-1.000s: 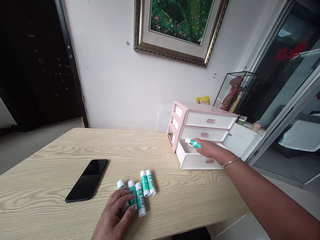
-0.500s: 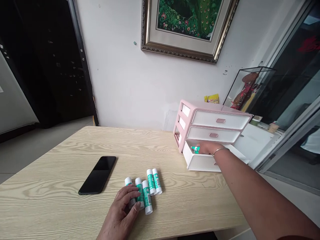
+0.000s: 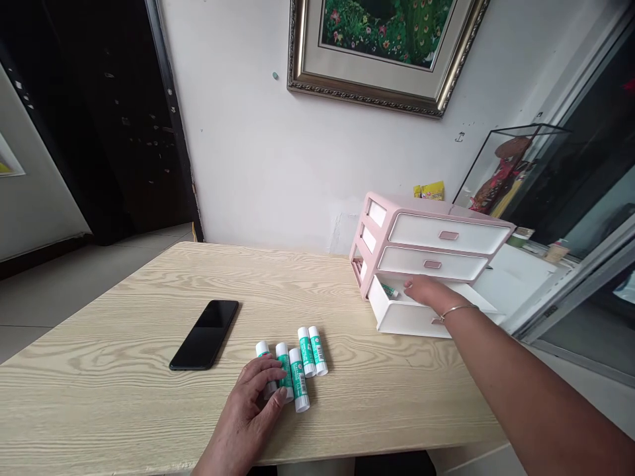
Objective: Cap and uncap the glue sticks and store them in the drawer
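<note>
My left hand (image 3: 258, 396) lies over the left end of a group of glue sticks, its fingers spread and resting on top of them. These sticks have green labels and white caps. One glue stick (image 3: 299, 380) lies just beyond my thumb, and two more, one a glue stick (image 3: 318, 350) at the right, sit slightly farther back. My right hand (image 3: 427, 293) reaches into the pulled-out bottom drawer (image 3: 411, 322), thumb apart, other fingers mostly hidden. Left of it in the drawer lies another glue stick (image 3: 389, 290), not touching the hand.
The pink and white drawer unit (image 3: 441, 208) stands at the table's back right, its upper two drawers closed. A black phone (image 3: 204, 335) lies on the wooden table (image 3: 124, 370) at left. Behind the unit are a yellow packet (image 3: 430, 191) and a glass case (image 3: 510, 165).
My right hand has let go of the glue stick, which now lies in the drawer, and has shifted right of it. The view has moved slightly; my left hand stays on the sticks.
</note>
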The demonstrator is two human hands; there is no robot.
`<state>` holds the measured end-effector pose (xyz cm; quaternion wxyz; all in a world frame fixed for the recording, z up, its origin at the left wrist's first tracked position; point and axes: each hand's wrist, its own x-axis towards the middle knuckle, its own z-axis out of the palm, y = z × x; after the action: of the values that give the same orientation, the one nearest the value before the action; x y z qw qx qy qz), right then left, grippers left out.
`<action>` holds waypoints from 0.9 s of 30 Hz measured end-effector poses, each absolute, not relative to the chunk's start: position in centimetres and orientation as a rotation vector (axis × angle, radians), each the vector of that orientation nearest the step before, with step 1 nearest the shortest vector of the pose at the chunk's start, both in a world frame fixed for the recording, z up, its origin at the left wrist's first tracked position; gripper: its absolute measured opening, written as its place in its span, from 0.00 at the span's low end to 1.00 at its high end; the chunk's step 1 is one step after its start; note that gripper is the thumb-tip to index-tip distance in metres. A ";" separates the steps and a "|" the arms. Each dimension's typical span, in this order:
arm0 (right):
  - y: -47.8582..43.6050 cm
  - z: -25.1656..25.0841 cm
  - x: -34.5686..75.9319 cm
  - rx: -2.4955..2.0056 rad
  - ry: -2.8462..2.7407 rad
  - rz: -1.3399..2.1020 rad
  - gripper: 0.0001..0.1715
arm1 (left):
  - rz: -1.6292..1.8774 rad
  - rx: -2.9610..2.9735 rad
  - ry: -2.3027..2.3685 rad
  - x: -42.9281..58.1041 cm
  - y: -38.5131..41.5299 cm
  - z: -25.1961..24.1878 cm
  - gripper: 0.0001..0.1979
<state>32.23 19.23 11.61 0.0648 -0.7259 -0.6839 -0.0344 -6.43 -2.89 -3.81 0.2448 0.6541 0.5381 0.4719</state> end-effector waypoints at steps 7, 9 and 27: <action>10.8 13.5 24.1 -1.908 -2.064 -0.033 0.19 | 1.315 1.817 1.465 -6.3 -2.9 -3.2 0.14; 7.7 12.8 20.7 -1.819 -2.171 0.110 0.20 | 1.330 1.819 1.466 -6.3 -2.8 -3.4 0.14; 3.6 2.6 12.5 -1.483 -2.650 0.233 0.46 | 1.337 1.828 1.440 -6.3 -2.9 -3.2 0.13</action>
<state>12.48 3.60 2.61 0.0478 -0.4863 -0.8691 0.0763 -6.31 -2.86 -3.17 0.2269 0.6635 0.5225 0.4850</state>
